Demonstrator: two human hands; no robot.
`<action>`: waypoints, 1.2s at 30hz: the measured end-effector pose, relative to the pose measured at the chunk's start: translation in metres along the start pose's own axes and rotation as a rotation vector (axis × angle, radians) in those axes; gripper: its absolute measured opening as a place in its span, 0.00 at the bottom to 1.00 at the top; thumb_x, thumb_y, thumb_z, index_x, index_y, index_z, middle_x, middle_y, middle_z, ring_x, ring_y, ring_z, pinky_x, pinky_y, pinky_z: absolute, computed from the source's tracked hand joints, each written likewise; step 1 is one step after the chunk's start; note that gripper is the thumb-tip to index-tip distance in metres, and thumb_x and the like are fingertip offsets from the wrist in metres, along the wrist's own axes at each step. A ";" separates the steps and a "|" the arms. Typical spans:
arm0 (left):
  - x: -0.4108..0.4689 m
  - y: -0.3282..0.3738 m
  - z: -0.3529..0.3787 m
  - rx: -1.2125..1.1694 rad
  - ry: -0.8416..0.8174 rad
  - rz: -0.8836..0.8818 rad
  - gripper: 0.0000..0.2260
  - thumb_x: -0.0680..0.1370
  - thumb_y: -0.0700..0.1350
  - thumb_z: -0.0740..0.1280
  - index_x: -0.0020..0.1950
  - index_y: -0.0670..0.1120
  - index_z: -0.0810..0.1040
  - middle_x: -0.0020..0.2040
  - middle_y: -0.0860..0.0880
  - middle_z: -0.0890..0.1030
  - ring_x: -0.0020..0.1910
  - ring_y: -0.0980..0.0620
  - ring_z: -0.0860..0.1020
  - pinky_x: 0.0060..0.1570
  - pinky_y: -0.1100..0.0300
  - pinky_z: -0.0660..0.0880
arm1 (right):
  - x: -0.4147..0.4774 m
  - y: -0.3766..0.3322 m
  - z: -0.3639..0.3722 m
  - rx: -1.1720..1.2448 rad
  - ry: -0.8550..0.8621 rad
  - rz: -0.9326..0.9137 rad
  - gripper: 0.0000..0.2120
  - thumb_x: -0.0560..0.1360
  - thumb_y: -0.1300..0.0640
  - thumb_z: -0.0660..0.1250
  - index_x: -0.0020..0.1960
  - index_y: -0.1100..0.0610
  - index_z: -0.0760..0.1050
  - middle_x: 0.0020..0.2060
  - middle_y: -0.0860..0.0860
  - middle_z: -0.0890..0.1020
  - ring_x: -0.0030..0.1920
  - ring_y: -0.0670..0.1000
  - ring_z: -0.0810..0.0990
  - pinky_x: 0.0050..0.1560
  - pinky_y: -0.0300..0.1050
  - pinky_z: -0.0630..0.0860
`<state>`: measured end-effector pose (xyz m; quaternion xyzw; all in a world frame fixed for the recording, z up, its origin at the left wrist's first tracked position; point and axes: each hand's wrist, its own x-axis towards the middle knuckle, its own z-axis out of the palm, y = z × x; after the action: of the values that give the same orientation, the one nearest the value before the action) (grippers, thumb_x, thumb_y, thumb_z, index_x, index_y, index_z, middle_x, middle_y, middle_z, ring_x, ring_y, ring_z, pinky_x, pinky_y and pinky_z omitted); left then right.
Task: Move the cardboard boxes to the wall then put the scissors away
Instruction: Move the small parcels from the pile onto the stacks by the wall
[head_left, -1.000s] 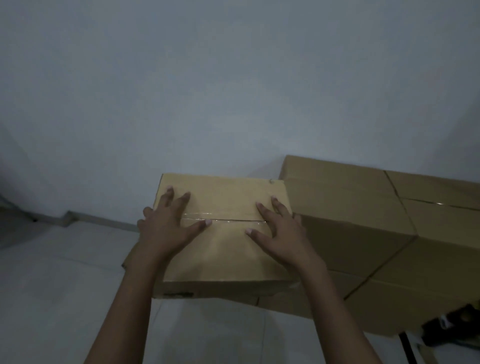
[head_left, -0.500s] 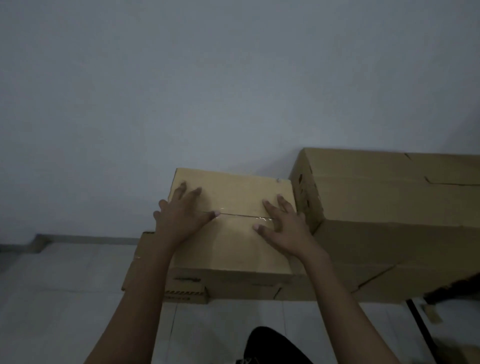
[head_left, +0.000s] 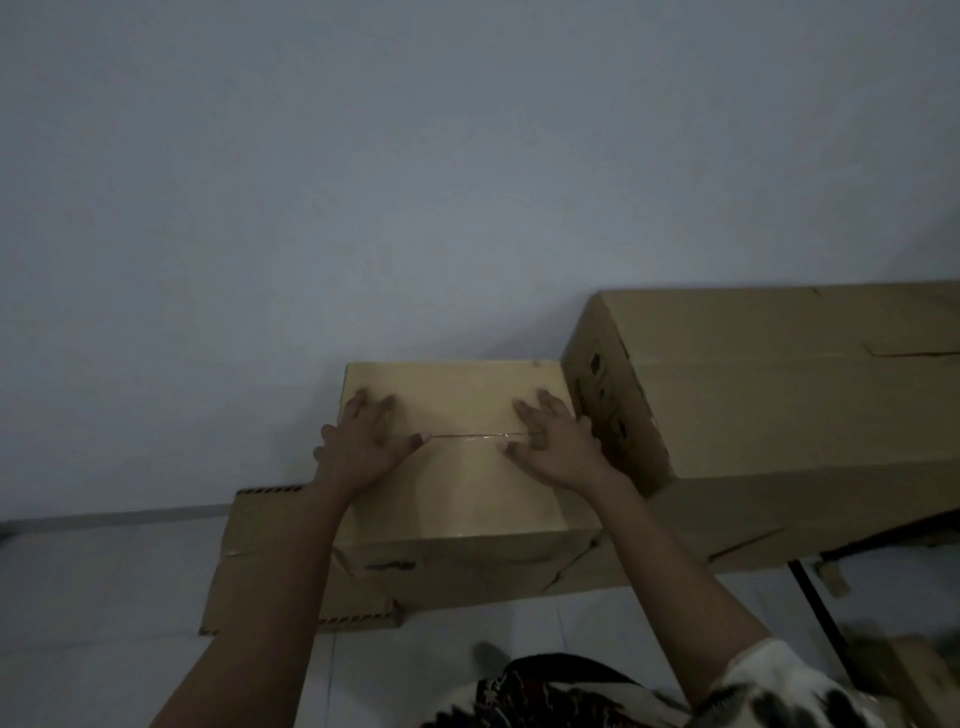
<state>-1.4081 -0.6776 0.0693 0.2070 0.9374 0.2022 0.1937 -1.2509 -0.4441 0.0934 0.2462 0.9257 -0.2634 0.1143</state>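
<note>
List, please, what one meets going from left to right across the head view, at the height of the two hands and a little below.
low box with striped edge → left hand → tape seam on the box under the hands → right hand → large box

Small cardboard box (head_left: 457, 483): now set down on the flat carton (head_left: 260, 561), far edge nearer the wall (head_left: 415, 208). My left hand (head_left: 358, 447) and right hand (head_left: 558, 447): now wider apart on its top.
</note>
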 end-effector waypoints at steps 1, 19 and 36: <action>0.005 0.001 0.003 -0.003 -0.019 -0.001 0.52 0.54 0.84 0.51 0.75 0.62 0.59 0.79 0.54 0.49 0.76 0.40 0.56 0.69 0.38 0.58 | 0.006 0.002 0.002 0.007 0.000 0.014 0.35 0.75 0.32 0.61 0.78 0.39 0.53 0.79 0.43 0.47 0.75 0.65 0.51 0.71 0.66 0.54; 0.049 -0.009 0.050 -0.085 -0.233 0.056 0.46 0.62 0.72 0.61 0.77 0.54 0.60 0.80 0.48 0.45 0.78 0.43 0.51 0.72 0.42 0.50 | 0.045 0.038 0.056 0.090 -0.165 0.155 0.45 0.71 0.35 0.69 0.79 0.39 0.47 0.78 0.44 0.37 0.76 0.65 0.43 0.73 0.65 0.47; 0.029 -0.040 0.057 0.034 -0.181 0.063 0.46 0.69 0.67 0.70 0.79 0.60 0.47 0.76 0.49 0.28 0.77 0.36 0.40 0.74 0.39 0.50 | 0.030 0.024 0.055 -0.245 -0.130 -0.038 0.41 0.76 0.33 0.60 0.79 0.41 0.41 0.78 0.48 0.36 0.77 0.61 0.35 0.72 0.67 0.44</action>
<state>-1.4195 -0.6803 -0.0051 0.2570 0.9124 0.1725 0.2678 -1.2594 -0.4447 0.0275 0.1952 0.9461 -0.1660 0.1981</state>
